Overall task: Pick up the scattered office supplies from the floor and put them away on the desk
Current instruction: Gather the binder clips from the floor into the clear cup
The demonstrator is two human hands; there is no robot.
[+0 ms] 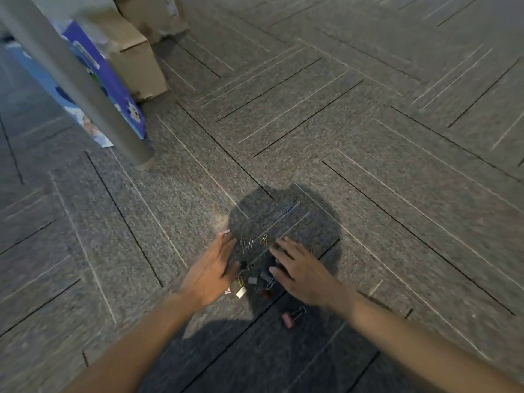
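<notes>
Several paper clips point(264, 240) and small binder clips point(252, 280) lie in a loose pile on the grey carpet between my two hands. My left hand point(211, 272) rests flat on the carpet to the left of the pile, fingers apart, holding nothing. My right hand point(300, 272) is spread palm-down on the right side of the pile, fingers over some clips. A white binder clip point(241, 292) lies near my left palm. A pink binder clip point(289, 319) sits apart, nearer to me, below my right wrist.
A grey desk leg point(85, 89) slants down to the carpet at upper left. Behind it stand a blue printed box point(113, 89) and cardboard boxes point(141, 61). The carpet point(397, 137) stretches out to the right and beyond.
</notes>
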